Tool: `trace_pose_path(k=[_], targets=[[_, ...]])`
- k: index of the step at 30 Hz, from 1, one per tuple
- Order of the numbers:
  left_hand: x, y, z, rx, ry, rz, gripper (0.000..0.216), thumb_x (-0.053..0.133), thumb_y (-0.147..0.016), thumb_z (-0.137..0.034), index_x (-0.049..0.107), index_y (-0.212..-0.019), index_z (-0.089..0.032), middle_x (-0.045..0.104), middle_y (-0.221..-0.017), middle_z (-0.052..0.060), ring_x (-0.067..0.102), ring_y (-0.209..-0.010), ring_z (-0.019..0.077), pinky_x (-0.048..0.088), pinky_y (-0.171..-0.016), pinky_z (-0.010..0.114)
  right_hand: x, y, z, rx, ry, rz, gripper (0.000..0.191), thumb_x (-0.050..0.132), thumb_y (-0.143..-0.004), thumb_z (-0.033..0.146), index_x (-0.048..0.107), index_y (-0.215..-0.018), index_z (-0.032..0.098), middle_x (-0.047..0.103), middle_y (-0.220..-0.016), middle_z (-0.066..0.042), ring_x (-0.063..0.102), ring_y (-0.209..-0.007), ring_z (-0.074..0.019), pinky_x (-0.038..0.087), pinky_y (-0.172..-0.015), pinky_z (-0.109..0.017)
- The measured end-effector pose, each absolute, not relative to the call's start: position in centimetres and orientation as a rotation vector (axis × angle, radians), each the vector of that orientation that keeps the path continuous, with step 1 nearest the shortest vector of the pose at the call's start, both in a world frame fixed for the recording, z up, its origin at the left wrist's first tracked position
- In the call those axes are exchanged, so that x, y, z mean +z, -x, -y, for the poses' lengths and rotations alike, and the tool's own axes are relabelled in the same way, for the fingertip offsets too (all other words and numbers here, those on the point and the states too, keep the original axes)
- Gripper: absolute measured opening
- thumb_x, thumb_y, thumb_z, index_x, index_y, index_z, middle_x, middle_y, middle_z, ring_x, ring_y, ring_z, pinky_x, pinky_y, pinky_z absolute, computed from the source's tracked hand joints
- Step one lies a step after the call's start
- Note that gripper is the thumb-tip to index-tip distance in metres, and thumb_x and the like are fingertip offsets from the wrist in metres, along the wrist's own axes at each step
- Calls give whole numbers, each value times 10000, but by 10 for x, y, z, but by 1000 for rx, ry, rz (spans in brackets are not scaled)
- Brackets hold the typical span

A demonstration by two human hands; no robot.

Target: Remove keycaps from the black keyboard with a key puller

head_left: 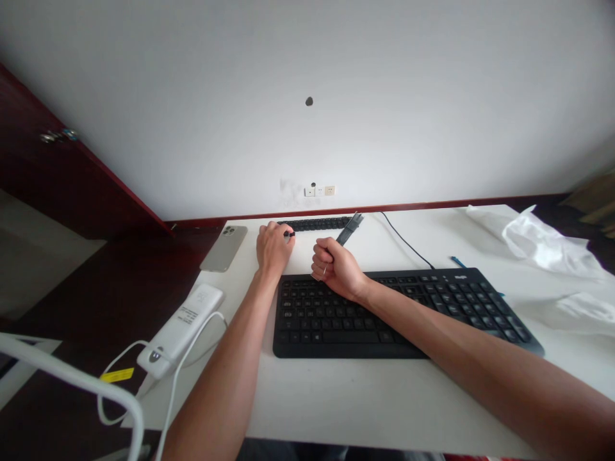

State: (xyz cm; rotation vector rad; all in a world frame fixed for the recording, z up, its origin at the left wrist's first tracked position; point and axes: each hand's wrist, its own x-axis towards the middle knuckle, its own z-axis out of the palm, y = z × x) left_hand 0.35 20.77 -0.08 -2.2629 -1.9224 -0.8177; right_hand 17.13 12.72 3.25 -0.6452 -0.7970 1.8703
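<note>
My left hand (273, 247) is closed beyond the top left corner of a black keyboard (398, 312), its fingertips pinching a small black keycap (289, 234). A row of black keycaps (317, 223) lies just past it near the table's far edge. My right hand (335, 267) is a closed fist above the keyboard's top edge; what it holds, if anything, I cannot make out. A dark flat tool (350, 228) lies tilted just behind that fist.
A phone (224, 248) lies face down at the left of the white table (365, 397). A white power bank (181, 329) with a white cable sits at the table's left edge. Crumpled white plastic (542, 246) lies at the right, with a blue pen (458, 261) nearby.
</note>
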Motion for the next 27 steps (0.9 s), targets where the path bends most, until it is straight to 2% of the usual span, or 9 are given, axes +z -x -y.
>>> trace_pose_path(k=[7, 22, 27], targets=[[-2, -3, -208, -836, 2271, 1903, 145, 629, -932, -239, 764, -940, -291, 671, -1044, 72, 546, -1015, 285, 457, -933, 392, 34, -171, -127, 1866, 652, 799, 467, 544, -929, 335, 309, -538, 235, 164, -483, 91, 112, -443, -88, 137, -462, -289], [-1, -3, -207, -831, 2212, 1939, 164, 672, -902, -240, 745, -1045, -271, 672, -1091, 77, 549, -1065, 289, 460, -960, 393, 32, -171, -127, 1863, 648, 802, 461, 542, -932, 323, 326, -536, 232, 176, -477, 87, 113, -442, -90, 130, -461, -287], [1, -1, -205, -768, 2144, 2016, 64, 682, -903, -315, 724, -917, -268, 658, -1013, 79, 555, -1047, 299, 458, -916, 393, 31, -171, -127, 1866, 649, 807, 465, 537, -936, 325, 315, -538, 233, 169, -481, 88, 106, -445, -91, 123, -462, -289]])
